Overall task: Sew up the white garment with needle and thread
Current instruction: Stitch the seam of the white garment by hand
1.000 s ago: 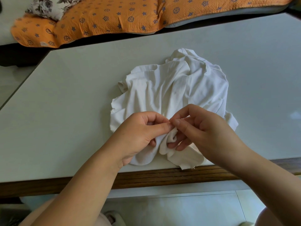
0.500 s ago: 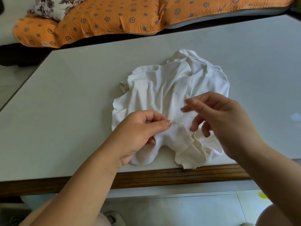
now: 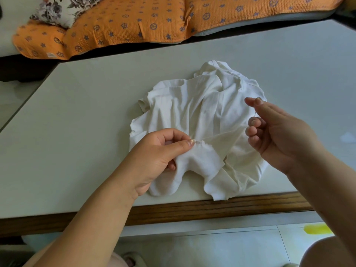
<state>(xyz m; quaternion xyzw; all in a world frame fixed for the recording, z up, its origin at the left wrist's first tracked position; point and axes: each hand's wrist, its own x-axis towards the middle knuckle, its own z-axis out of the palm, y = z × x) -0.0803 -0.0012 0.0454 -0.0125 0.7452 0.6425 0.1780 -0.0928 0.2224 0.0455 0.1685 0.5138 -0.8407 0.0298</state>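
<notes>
Nearest, below the table, lies a pale tiled floor [image 3: 212,245] with a yellow patch [image 3: 317,228] at the right. The table [image 3: 77,151] has a dark wooden front edge and a white top. The white garment [image 3: 202,112] lies crumpled on the top at the near middle, its ragged lower hem reaching the front edge. The left hand [image 3: 159,155] rests on the garment's near left part, fingers curled, thumb and forefinger pinching a small gathered fold of the cloth. From that pinch a fine pale thread [image 3: 221,134] runs taut to the right, rising towards the right hand [image 3: 279,135]. That hand is raised above the garment's right side, its lower fingers curled inward, its thumb and forefinger tips pressed together on a thin sliver that seems to be the needle [image 3: 255,113], though it is too small to be sure. Beyond the table's far edge, an orange quilt [image 3: 134,26] printed with blue stars is spread across, and a floral cushion [image 3: 63,8] lies at its far left.
</notes>
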